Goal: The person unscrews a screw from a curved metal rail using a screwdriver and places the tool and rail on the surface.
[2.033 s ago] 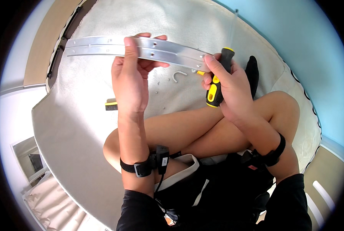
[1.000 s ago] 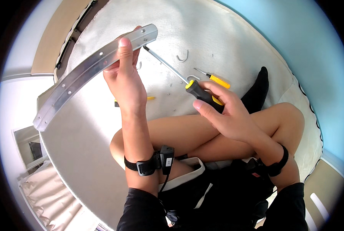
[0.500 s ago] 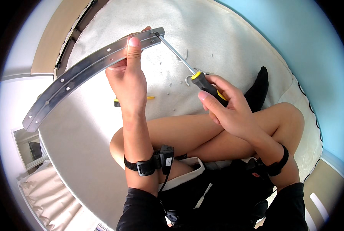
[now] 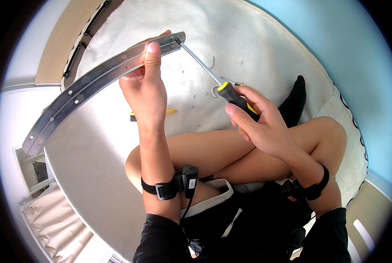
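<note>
My left hand (image 4: 145, 83) grips a long metal rail (image 4: 98, 78) with holes along it, thumb in front and fingers behind. The rail slants from upper right down to the far left, held up above the bed. In my right hand (image 4: 261, 122) is a screwdriver (image 4: 235, 98) with a black and yellow handle, its shaft pointing up and left. The screwdriver's tip meets the rail near its right end, by a small hole or screw; which of the two is too small to tell.
On the white bed (image 4: 248, 35) lie a yellow-handled brush (image 4: 133, 117) behind my left wrist, a few hooked metal pieces (image 4: 214, 91) and several tiny bits. Partly hidden behind my right hand is another thin tool (image 4: 231, 82). My crossed legs fill the near middle. A blue wall rises at right.
The rail's left end has dipped slightly down and left, and its right end has shifted a little left. The screwdriver tip has followed; both grips stay the same.
</note>
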`<state>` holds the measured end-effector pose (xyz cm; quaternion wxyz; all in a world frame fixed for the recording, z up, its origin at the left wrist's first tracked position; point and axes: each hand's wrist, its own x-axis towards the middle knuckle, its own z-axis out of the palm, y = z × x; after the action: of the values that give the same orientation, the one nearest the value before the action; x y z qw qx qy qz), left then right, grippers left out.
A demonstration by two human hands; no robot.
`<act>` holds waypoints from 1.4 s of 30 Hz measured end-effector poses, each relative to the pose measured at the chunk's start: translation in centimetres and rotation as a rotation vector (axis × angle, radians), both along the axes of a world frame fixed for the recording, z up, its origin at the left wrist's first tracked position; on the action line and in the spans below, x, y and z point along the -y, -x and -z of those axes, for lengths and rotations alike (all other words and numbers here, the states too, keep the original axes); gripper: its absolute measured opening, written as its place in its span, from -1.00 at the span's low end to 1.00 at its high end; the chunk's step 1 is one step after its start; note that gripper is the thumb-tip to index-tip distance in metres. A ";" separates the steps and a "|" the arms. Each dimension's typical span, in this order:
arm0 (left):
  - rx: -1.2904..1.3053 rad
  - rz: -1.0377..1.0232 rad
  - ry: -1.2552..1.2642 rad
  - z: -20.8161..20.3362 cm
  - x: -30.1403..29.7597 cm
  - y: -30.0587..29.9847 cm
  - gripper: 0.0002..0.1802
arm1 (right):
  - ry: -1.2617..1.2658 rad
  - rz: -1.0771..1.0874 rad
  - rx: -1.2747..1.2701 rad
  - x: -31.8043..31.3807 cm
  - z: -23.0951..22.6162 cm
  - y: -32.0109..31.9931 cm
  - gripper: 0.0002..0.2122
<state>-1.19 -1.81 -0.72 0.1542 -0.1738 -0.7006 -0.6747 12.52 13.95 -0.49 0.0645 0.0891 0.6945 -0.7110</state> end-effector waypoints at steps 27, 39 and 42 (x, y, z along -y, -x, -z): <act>-0.016 -0.017 0.051 -0.9 0.1 -0.9 -0.76 | 0.312 -0.139 0.185 -1.0 -0.8 -0.3 -0.71; -0.134 0.012 -0.083 -1.1 -0.6 -0.8 -0.78 | -0.011 0.000 0.032 -0.1 -2.2 -0.9 -0.74; -0.151 0.045 -0.128 -1.4 -0.2 -1.0 -0.77 | -0.159 0.016 -0.089 0.2 -2.6 -1.3 -0.73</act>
<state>-0.16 -1.62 0.72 0.2022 -0.2296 -0.6383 -0.7064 13.86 13.74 2.11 0.0204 0.0678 0.7503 -0.6573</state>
